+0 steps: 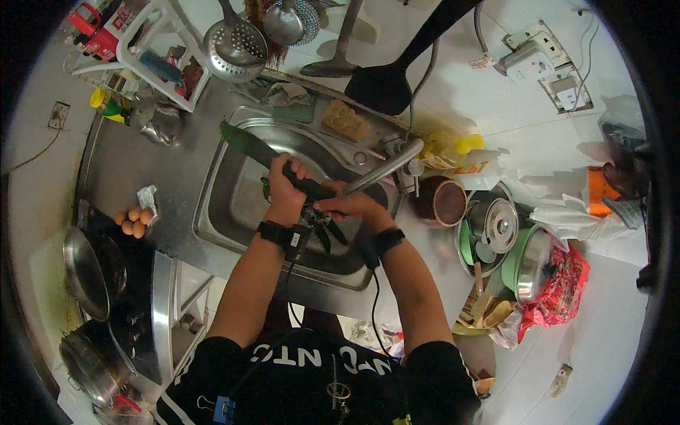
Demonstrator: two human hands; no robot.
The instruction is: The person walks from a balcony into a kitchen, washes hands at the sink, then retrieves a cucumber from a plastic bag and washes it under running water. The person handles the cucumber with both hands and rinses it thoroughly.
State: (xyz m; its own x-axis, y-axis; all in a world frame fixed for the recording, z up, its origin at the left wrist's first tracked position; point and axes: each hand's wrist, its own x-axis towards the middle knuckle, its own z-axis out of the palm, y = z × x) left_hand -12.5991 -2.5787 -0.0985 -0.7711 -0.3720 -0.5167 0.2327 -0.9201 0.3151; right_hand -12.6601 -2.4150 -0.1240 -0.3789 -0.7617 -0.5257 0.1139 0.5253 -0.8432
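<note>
A long dark green cucumber [254, 147] is held slantwise over the stainless steel sink [234, 223]. My left hand [287, 180] is wrapped around its middle. At its near end, beneath the tap spout [385, 166], my right hand [353, 202] has its fingers around the cucumber, partly covered by the spout. Below my hands, slim dark green vegetables, perhaps peppers [322, 237], lie in the basin. Another green piece [266, 187] shows beside my left wrist, mostly hidden by that hand. Both wrists wear black straps with cables.
Ladles, a skimmer [235, 53] and a black spatula [385, 87] hang over the sink's far side. A sponge [346, 120] lies behind the basin. Several eggs [134, 220] sit left, near a pan [87, 273]. Right stand a brown pot [446, 202] and a lidded steel pot [499, 226].
</note>
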